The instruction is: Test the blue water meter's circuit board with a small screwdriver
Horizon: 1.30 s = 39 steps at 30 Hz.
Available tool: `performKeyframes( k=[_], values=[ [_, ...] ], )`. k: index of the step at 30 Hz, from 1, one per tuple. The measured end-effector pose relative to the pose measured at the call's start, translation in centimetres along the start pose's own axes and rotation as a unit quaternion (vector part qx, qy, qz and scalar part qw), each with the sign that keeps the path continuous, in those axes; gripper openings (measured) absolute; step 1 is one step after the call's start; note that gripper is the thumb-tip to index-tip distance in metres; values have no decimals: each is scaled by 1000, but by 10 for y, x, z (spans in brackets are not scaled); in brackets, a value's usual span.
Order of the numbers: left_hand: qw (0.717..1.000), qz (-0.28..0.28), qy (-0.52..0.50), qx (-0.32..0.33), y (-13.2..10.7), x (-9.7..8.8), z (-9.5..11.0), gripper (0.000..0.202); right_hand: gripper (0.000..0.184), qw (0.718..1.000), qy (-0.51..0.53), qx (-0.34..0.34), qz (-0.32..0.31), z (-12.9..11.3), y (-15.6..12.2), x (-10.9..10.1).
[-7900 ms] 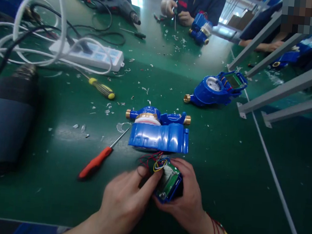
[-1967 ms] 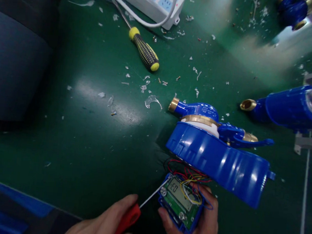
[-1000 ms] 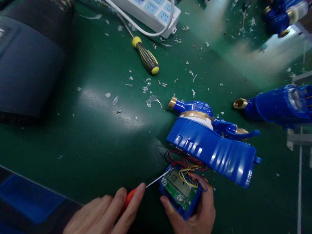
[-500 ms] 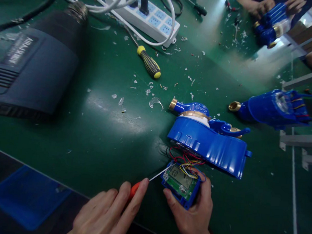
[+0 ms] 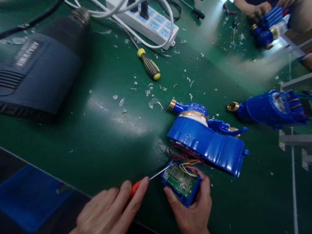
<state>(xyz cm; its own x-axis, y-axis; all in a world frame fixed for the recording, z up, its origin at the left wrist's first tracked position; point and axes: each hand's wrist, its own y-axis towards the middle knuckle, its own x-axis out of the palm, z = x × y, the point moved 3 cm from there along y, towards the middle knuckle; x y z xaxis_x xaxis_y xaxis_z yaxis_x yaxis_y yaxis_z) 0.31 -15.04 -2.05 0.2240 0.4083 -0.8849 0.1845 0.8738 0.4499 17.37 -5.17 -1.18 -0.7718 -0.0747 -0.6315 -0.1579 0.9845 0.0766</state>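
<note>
Board is held just in front of the blue meter, above the green table. Left to right: heat gun is laid on the table; red screwdriver is gripped in the left hand, its tip put at the board's upper left corner, contact can't be confirmed; power strip and yellow screwdriver are set farther back; board's blue housing is clasped by the right hand; wires are strung between board and meter; second meter is placed far right.
</note>
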Motion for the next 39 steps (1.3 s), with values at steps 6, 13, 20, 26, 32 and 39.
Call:
performKeyframes(
  k=[6, 13, 20, 26, 32, 39],
  values=[
    [1000, 15, -3, 5, -1, 2, -1, 36, 57, 1000, 0, 8, 0, 1, 0, 1],
    [1000, 8, -2, -4, 0, 4, 0, 37, 55, 1000, 14, 2, 5, 1, 0, 1],
    [999, -25, -3, -39, 3, 1, 3, 39, 56, 999, 34, 19, -1, 3, 0, 0],
    [1000, -16, 2, -14, 8, 4, 5, 40, 55, 996, 82, 37, -18, 1, -1, 3],
    [994, -82, -64, -45, -2, 5, -7, 43, 54, 994, 103, 40, 2, 3, 1, 1],
    [980, -150, -104, -79, 8, -12, -26, 39, 55, 995, 86, 40, 6, 4, 2, 2]
  ],
)
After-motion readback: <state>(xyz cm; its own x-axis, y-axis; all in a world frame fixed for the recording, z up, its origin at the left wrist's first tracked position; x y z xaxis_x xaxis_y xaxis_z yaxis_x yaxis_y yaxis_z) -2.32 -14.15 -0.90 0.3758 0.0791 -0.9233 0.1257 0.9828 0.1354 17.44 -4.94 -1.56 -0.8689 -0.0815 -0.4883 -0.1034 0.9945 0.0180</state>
